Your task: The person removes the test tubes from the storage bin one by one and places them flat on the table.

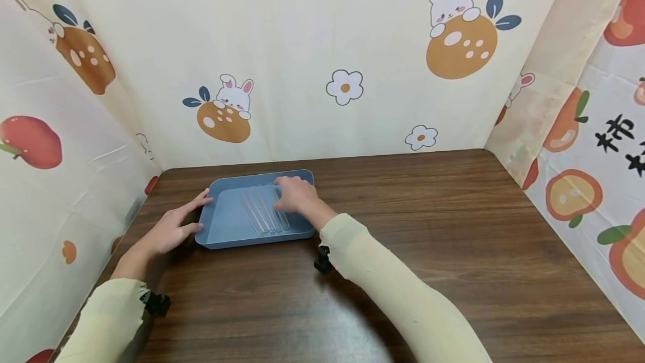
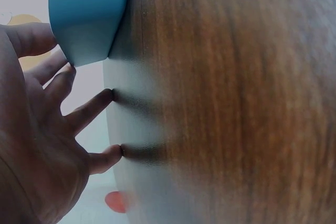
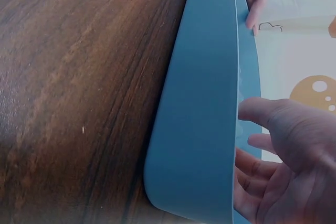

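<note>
A shallow blue tray [image 1: 221, 228] lies on the table, with several slender, see-through tubes [image 1: 262, 212] side by side in it. At its left side is my left hand [image 1: 173, 231], fingers spread, touching the rim with fingers and thumb. The left wrist view shows that hand [image 2: 47, 114] against a tray corner [image 2: 89, 19]. My right hand [image 1: 297, 195] reaches over the tray's right side, above the rightmost tubes, thumb and fingers apart. In the right wrist view the tray wall [image 3: 199, 103] partly hides the fingertips of this hand [image 3: 294, 156].
The brown wooden table [image 1: 428, 240] stretches right and toward me from the tray. Behind it hangs a cream curtain [image 1: 302, 27] printed with rabbits and fruit, and similar sheets close off the left and right sides. Black wrist cameras [image 1: 322, 260] sit at both cuffs.
</note>
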Demonstrator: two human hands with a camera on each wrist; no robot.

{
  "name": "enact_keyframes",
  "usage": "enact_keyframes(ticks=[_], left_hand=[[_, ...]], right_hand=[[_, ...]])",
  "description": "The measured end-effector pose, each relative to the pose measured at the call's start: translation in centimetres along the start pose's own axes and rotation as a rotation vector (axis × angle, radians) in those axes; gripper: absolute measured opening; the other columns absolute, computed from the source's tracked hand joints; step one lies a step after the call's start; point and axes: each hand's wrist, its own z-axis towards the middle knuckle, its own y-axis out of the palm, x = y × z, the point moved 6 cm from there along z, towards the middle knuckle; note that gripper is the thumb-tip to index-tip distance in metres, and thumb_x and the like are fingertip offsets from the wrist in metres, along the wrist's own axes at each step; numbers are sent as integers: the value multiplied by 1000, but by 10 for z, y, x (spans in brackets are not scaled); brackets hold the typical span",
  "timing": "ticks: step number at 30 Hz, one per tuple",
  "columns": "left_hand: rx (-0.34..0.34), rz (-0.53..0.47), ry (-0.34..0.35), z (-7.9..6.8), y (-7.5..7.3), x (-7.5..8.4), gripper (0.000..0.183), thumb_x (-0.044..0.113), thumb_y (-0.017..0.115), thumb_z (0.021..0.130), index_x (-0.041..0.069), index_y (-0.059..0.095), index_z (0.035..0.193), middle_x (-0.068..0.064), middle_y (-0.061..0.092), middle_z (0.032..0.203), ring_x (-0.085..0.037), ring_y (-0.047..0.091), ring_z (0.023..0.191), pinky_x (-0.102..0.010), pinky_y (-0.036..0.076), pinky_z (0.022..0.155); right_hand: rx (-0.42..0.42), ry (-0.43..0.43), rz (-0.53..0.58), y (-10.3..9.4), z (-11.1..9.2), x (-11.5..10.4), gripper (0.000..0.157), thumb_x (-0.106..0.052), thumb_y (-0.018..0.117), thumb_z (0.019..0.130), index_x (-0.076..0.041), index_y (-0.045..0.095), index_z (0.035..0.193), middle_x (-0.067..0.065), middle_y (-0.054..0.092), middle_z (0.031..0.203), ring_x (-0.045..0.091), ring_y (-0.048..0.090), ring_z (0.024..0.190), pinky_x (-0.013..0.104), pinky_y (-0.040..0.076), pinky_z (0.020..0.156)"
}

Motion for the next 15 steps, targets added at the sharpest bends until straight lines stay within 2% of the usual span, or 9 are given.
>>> enact_keyframes(ticks=[7,11,15], left_hand=[[-2,-1,-1,0,0,1,65,13,64,109,7,44,171,-21,22,189,-66,29,165,-93,25,122],[-4,-4,-2,0,0,1,66,13,64,109,6,44,171,-21,22,189,-66,28,165,-94,25,122],[-4,-2,1,0,0,1,66,13,64,108,6,44,171,-21,22,189,-66,28,166,-93,25,122]], right_hand=[[-23,12,-33,1,-2,-1,75,-47,87,95,-32,60,164,0,70,161,27,75,123,46,65,88],[-61,21,-44,3,-2,0,74,-47,87,96,-32,61,163,1,70,160,28,73,123,47,65,91],[-79,36,-56,2,-8,-3,70,-48,86,98,-33,62,162,1,69,161,29,71,133,49,64,101]])
